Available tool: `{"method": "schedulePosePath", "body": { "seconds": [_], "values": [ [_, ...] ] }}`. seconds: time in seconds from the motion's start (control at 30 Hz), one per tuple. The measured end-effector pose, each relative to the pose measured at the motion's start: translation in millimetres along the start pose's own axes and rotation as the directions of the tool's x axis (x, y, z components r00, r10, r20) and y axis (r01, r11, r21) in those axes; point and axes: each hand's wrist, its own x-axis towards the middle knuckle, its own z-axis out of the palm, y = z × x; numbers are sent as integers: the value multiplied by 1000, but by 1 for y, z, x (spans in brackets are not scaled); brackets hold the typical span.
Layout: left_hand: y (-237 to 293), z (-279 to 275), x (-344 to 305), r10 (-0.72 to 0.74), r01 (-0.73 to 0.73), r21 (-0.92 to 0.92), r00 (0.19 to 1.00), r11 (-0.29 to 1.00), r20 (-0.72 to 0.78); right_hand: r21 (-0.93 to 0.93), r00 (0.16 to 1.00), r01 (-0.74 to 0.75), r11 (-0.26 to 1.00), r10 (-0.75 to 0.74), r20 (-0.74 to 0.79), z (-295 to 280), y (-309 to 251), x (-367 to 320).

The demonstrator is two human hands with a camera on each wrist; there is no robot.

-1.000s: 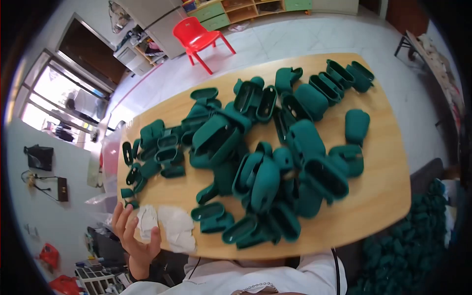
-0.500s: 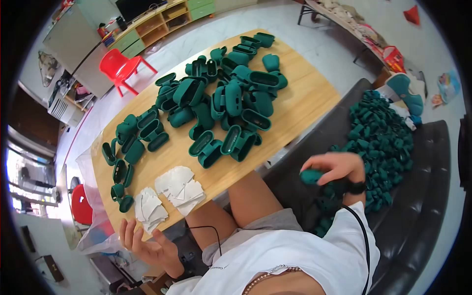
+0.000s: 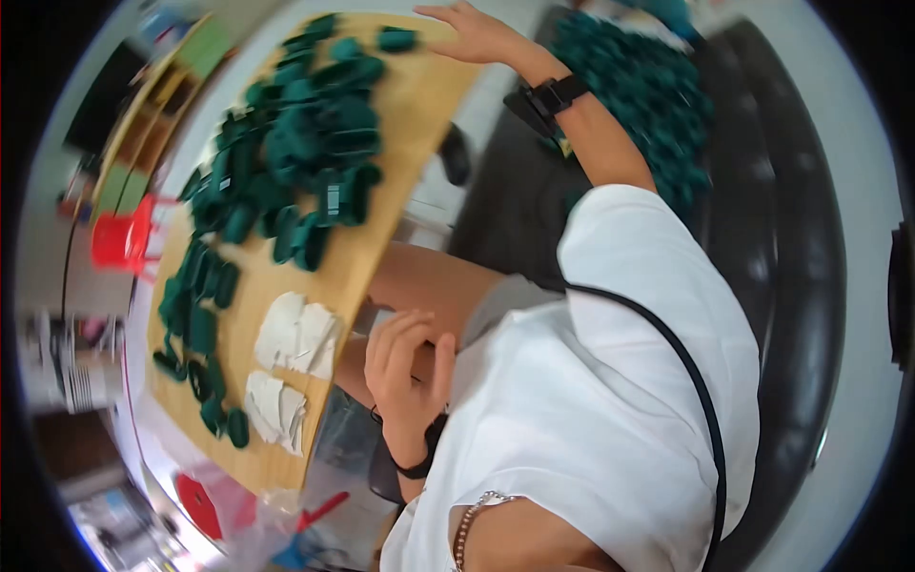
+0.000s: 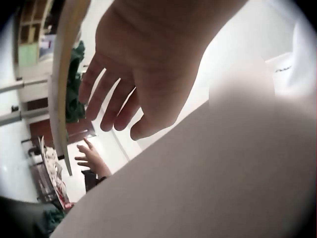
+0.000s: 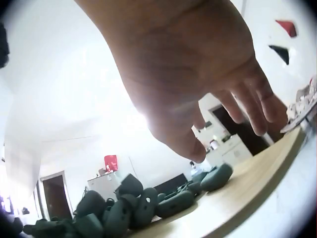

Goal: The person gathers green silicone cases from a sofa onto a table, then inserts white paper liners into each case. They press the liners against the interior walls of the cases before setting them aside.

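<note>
Green cases [image 3: 319, 133] lie piled over the wooden table [image 3: 419, 114] in the head view. My right hand [image 3: 474, 36] reaches over the table's far right edge, beside a single green case [image 3: 396, 38], and holds nothing. In the right wrist view, the right hand [image 5: 198, 74] hangs with spread fingers above the tabletop, with green cases [image 5: 176, 203] below it. My left hand [image 3: 408, 367] is raised near the lap, fingers loosely bent and empty, to the right of two stacks of white sheets [image 3: 297, 334]. The left wrist view shows that hand [image 4: 133, 74] with its fingers apart.
A large heap of green cases [image 3: 639, 105] lies on the black sofa [image 3: 772, 238] at the right. A red chair [image 3: 124, 238] stands beyond the table. Clear plastic [image 3: 272, 515] hangs near the table's lower end. A black cable [image 3: 667, 343] runs over the white shirt.
The head view has swung to the right. My right hand has moved from beside the sofa heap to the table's far edge, and the green case it held is gone from it.
</note>
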Motion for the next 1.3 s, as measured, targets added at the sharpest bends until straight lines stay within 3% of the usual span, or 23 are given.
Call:
{"method": "schedulePosePath", "body": {
  "seconds": [0.1, 0.13, 0.17, 0.2, 0.23, 0.27, 0.33, 0.37, 0.43, 0.53, 0.57, 0.67, 0.7, 0.73, 0.8, 0.83, 0.9, 1.0, 1.03, 1.13, 1.2, 1.27, 1.3],
  "values": [
    [-12, 13, -3, -192, 235, -197, 957, 952, 217, -72, 991, -73, 995, 81, 104, -70, 12, -115],
    [-19, 18, -3, -265, 331, -215, 921, 919, 284, -115, 927, -280, 953, 299, 227, -107, -16, -156],
    [-28, 26, -1, -303, 390, -218, 888, 895, 345, -185, 814, -431, 883, 469, 343, -132, -19, -201],
    [-33, 35, 5, -252, 353, -245, 897, 903, 364, -344, 559, -623, 703, 708, 432, -157, -35, -239],
    [-37, 46, 11, -203, 318, -271, 902, 908, 381, -481, 405, -623, 616, 781, 475, -173, -34, -287],
    [-38, 57, 15, -147, 297, -324, 898, 898, 415, -557, 194, -670, 491, 840, 506, -183, -24, -339],
    [-30, 82, 20, -93, 347, -437, 859, 830, 504, -561, 33, -772, 300, 899, 436, -197, -32, -418],
    [-22, 97, 22, -90, 412, -485, 825, 771, 558, -551, 8, -800, 238, 922, 386, -194, -37, -448],
    [-12, 134, 29, -135, 541, -389, 695, 746, 706, -520, -34, -845, 124, 958, 285, -191, -48, -490],
    [-51, 223, 18, 36, 275, -332, 720, 902, 693, -611, 91, -769, 187, 979, 184, -175, -77, -483],
    [-62, 246, 17, 61, 177, -259, 705, 950, 707, -607, 175, -734, 304, 949, 264, -164, -70, -497],
    [-74, 288, 8, 75, 7, -102, 619, 995, 782, -423, 134, -848, 319, 902, 411, -153, -74, -485],
    [-77, 298, 5, 65, -26, -61, 583, 998, 810, -249, 239, -906, 342, 899, 366, -143, -69, -494],
    [-76, 306, 5, 7, -15, 0, 451, 1000, 892, -298, 227, -897, 328, 917, 327, -137, -72, -491],
    [-73, 318, 2, -120, -19, 123, 140, 992, 983, -464, -3, -865, 192, 922, 387, -131, -80, -490],
    [-61, 316, 5, -145, 24, 145, 20, 989, 989, -493, -58, -851, 182, 900, 432, -127, -89, -489],
    [-60, 327, -8, -107, -31, 107, -2, 994, 994, -551, -170, -818, 167, 844, 509, -122, -101, -488],
    [-55, 334, -18, -46, -74, 46, -4, 996, 999, -567, -144, -816, 112, 911, 387, -104, -100, -516],
    [-55, 332, -23, -29, -78, 28, -7, 997, 1000, -563, -88, -817, 122, 939, 332, -111, -108, -513],
    [-62, 336, -29, 123, 71, -144, 241, 987, 963, -598, 6, -693, 404, 832, 555, -151, -122, -508],
    [-38, 324, -13, 68, 224, -97, 134, 970, 989, -505, -382, -698, 508, 333, 862, -180, -139, -473],
    [-28, 326, -5, 18, 431, -37, 49, 901, 999, -377, -410, -799, 469, 34, 911, -146, -173, -539],
    [-29, 330, -4, -12, 561, 3, 13, 828, 1000, -474, -523, -731, 492, 43, 851, -123, -197, -571]
  ]
}}
